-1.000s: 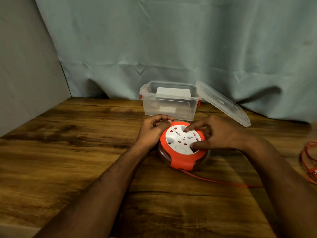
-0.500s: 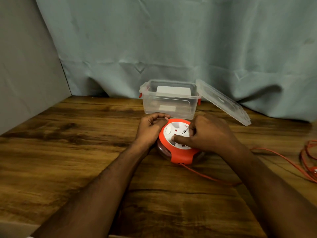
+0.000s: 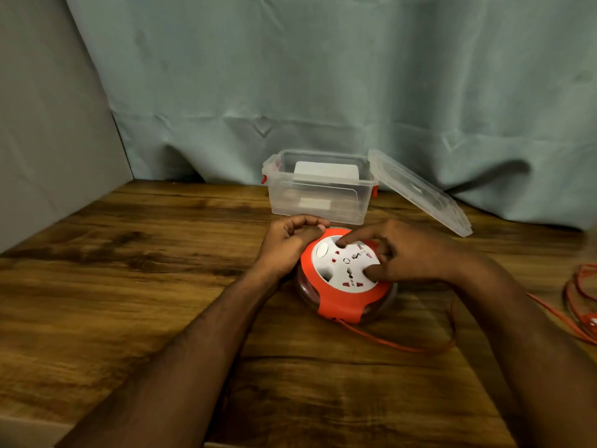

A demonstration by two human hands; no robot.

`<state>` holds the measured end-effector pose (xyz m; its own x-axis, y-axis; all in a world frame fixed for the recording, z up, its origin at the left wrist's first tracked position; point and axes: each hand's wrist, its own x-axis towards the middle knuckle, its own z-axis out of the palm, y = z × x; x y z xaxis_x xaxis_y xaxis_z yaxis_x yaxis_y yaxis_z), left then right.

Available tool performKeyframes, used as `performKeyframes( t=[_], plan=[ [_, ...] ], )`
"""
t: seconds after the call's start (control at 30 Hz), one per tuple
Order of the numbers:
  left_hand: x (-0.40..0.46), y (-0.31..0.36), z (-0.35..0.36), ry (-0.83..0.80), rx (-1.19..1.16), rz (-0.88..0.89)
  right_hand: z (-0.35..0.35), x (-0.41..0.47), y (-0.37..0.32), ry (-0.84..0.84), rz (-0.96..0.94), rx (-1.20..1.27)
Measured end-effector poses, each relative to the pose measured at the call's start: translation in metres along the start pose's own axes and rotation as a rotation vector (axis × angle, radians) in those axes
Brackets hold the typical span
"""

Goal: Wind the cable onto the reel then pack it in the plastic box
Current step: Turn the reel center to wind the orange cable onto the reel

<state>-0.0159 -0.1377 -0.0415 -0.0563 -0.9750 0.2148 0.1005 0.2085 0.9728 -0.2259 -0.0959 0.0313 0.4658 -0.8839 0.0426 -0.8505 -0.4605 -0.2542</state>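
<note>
A round cable reel [image 3: 342,295] with an orange top and a white socket face lies flat on the wooden table [image 3: 129,286]. My left hand [image 3: 287,244] grips its left rim with curled fingers. My right hand [image 3: 403,253] lies over the white face, fingertips and thumb set in its recesses. An orange cable [image 3: 387,341] runs out from the reel's front, loops right and joins a loose pile [image 3: 581,302] at the table's right edge. The clear plastic box [image 3: 319,202] stands open just behind the reel.
The box's clear lid [image 3: 420,192] leans against the box's right side. White cards lie inside the box. A blue-grey curtain [image 3: 323,92] hangs behind the table, and a grey wall [image 3: 48,124] closes the left side.
My right hand has turned on the white face, swinging from the left part back round to the right. The loose cable on the table has shifted and drawn closer to the reel.
</note>
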Motion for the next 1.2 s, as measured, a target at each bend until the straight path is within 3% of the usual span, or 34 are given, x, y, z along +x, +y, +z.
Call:
performKeyframes(
  t=[0.43, 0.63, 0.93, 1.2],
  plan=[
    [0.001, -0.001, -0.003, 0.046, -0.010, -0.027, 0.010, 0.004, -0.008, 0.153, 0.151, -0.106],
    [0.000, 0.000, -0.002, 0.050, 0.014, -0.013, 0.014, 0.008, -0.016, 0.144, 0.184, -0.073],
    [-0.001, -0.001, -0.001, 0.043, 0.022, -0.016, 0.012, 0.008, -0.007, 0.171, 0.118, -0.050],
    [-0.004, 0.004, 0.001, -0.044, 0.052, -0.009, 0.001, 0.000, -0.004, 0.019, 0.035, 0.031]
  ],
)
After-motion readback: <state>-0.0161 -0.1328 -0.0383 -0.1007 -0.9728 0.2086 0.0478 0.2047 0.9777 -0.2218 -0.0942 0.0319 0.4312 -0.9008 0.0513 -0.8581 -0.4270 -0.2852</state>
